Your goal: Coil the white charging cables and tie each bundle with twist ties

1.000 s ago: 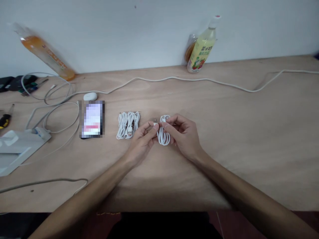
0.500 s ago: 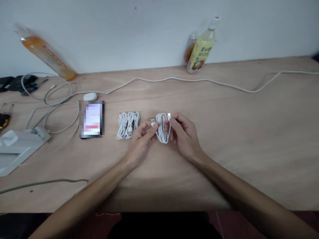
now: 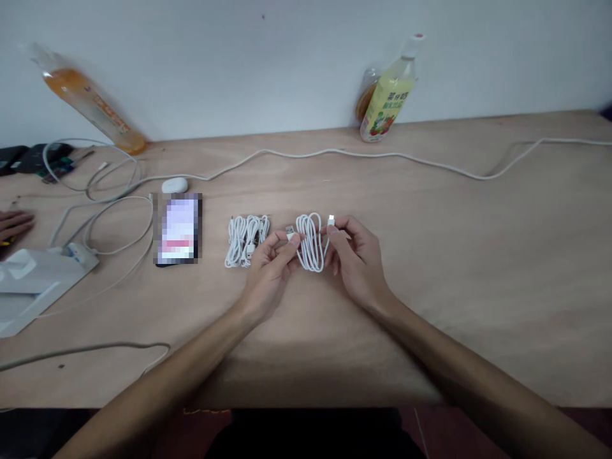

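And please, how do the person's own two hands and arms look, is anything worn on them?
The left hand and the right hand are bare: no gloves, and I can see no rings. Both forearms are also bare, with no watch, bracelet or sleeve in view. No markings stand out.

Cable [image 3: 312,247] between hands [image 3: 359,262], right of phone [image 3: 178,228]

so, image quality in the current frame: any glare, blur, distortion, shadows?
Head view, centre: connector in the right hand looks blown out; head view, left: phone mostly pixelated; head view, upper left: orange bottle lettering blurred, lean probably partly wide-angle distortion; head view, bottom: shadow along the table edge.
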`<state>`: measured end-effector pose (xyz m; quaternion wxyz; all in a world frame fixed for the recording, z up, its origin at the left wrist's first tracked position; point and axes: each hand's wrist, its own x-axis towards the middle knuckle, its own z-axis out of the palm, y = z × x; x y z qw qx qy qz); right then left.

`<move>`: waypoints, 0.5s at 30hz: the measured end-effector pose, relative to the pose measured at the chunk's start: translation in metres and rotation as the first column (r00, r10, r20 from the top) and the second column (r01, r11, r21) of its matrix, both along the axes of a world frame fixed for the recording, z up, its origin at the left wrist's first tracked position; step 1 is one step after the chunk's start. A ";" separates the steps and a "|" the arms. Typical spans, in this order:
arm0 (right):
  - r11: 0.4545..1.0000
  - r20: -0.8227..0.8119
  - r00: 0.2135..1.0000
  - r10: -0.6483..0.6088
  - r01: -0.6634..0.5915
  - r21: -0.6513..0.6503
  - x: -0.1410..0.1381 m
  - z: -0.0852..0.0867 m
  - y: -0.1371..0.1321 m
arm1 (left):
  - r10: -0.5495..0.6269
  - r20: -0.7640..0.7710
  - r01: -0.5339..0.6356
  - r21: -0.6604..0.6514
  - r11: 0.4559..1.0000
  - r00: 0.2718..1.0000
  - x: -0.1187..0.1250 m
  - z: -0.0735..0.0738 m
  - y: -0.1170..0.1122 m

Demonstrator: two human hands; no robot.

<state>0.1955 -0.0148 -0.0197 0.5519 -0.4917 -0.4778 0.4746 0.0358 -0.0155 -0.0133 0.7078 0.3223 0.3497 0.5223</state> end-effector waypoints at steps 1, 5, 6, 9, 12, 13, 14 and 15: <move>1.000 0.000 1.000 0.003 -0.003 -0.002 0.000 0.000 0.000 | 0.001 -0.011 -0.001 0.001 1.000 1.000 0.000 -0.001 0.000; 1.000 -0.013 1.000 0.001 -0.002 -0.006 0.000 0.001 0.000 | 0.017 -0.079 -0.017 0.003 1.000 0.997 -0.002 -0.005 0.000; 1.000 -0.019 1.000 0.001 -0.001 -0.009 0.000 0.001 0.000 | 0.019 -0.096 -0.018 0.009 1.000 0.995 -0.002 -0.006 0.000; 1.000 -0.037 0.999 0.008 -0.009 -0.022 0.000 0.001 0.000 | 0.002 -0.127 0.001 0.024 1.000 0.992 -0.003 -0.008 0.000; 0.999 -0.049 0.999 0.012 -0.014 -0.039 0.000 0.001 0.000 | -0.032 -0.127 0.033 0.008 0.999 0.991 -0.004 -0.008 0.001; 0.999 -0.049 0.999 0.009 -0.011 -0.042 0.001 0.001 0.000 | -0.043 -0.124 0.043 0.001 0.999 0.991 -0.005 -0.008 0.001; 0.999 -0.049 0.999 0.006 -0.008 -0.042 0.001 0.002 0.000 | -0.058 -0.122 0.058 -0.006 0.998 0.991 -0.005 -0.008 0.002; 0.999 -0.049 0.999 0.005 -0.007 -0.041 0.001 0.002 0.000 | -0.081 -0.122 0.080 -0.010 0.997 0.989 -0.005 -0.007 0.002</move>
